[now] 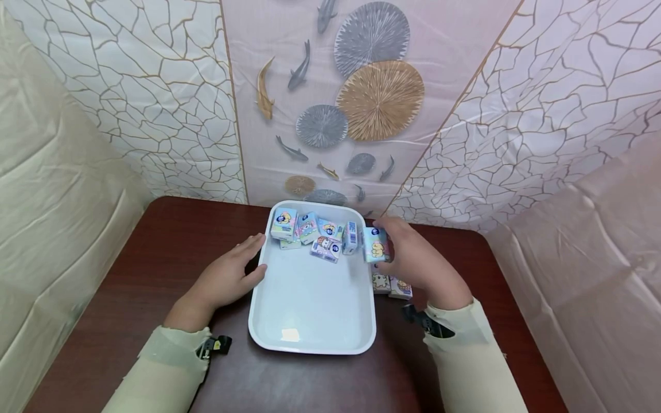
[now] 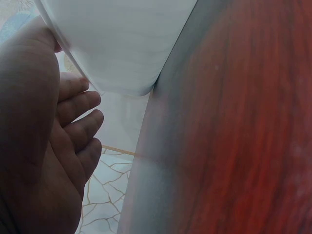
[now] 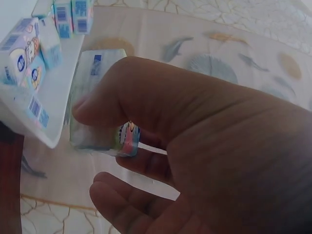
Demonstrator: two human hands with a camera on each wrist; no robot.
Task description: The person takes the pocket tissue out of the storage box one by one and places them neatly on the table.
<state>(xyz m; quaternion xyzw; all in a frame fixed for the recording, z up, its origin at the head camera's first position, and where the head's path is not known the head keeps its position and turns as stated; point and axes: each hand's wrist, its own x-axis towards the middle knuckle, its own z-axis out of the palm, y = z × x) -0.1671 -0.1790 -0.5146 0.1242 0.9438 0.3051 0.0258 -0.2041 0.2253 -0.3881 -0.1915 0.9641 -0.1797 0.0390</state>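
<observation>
Hands apart: the right hand (image 1: 415, 258) pinches a cartoon packet (image 1: 376, 245) by the white tray's (image 1: 315, 304) right rim; the left hand (image 1: 227, 278), fingers extended, lies at its left rim. Carried too low, that packet could clip the rim and slip loose! Below, a reddish-brown table (image 1: 119, 275); behind, fish-patterned sheeting (image 1: 279, 155).

1. Table (image 1: 119, 269): dark red-brown, with a pale sheen at its near side.
2. Wall (image 1: 454, 34): pink centre, printed fish (image 1: 265, 94) and discs (image 1: 382, 100), white gold-veined sides.
3. Drapes (image 1: 46, 149): beige, creased, at both sides.
</observation>
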